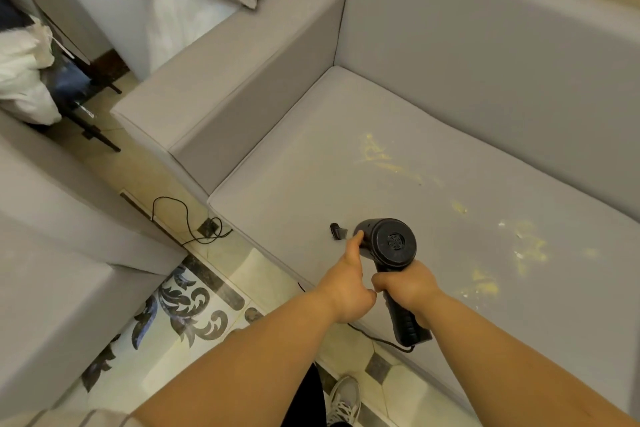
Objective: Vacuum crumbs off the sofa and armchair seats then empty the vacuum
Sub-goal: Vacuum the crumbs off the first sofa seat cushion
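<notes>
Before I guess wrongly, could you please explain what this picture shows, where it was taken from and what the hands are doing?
There is no machine here, just a person doing housework. The single picture comes from a camera worn on the person's head, looking forward and down, so both forearms reach in from the bottom edge.

The right hand grips the handle of a small black vacuum, with its nozzle pointing left over the grey sofa seat. The left hand is beside the vacuum, its thumb touching the body; whether its fingers hold anything is hidden.

Pale yellow crumbs lie scattered on the seat, mostly to the vacuum's right. A black cord loops on the tiled floor, and a grey armchair stands at the left.
</notes>
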